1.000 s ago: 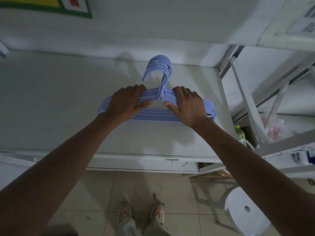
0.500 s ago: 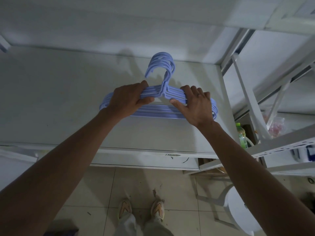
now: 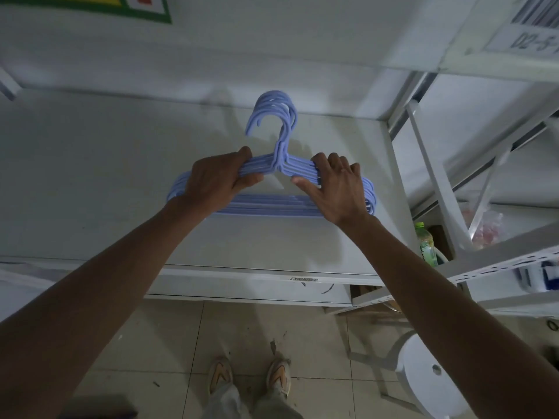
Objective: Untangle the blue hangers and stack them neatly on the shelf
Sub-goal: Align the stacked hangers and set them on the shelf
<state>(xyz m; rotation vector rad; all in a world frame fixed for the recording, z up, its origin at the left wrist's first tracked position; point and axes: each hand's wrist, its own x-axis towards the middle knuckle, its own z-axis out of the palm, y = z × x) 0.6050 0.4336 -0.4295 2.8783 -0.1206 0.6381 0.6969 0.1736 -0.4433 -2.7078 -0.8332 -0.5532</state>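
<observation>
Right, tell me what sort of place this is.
Probably a storeroom or warehouse: white metal shelving unit with perforated uprights, a barcode location label overhead, and a white shelf board bearing stacked blue plastic hangers.

Hangers [image 3: 272,204]: smooth blue plastic with a faint sheen. Shelf [image 3: 90,176]: matt white painted metal, its front edge scuffed. Floor [image 3: 169,337]: pale glazed tile, dirt-speckled; stool [image 3: 429,385]: smooth white plastic; bottle [image 3: 425,243]: clear plastic.
</observation>
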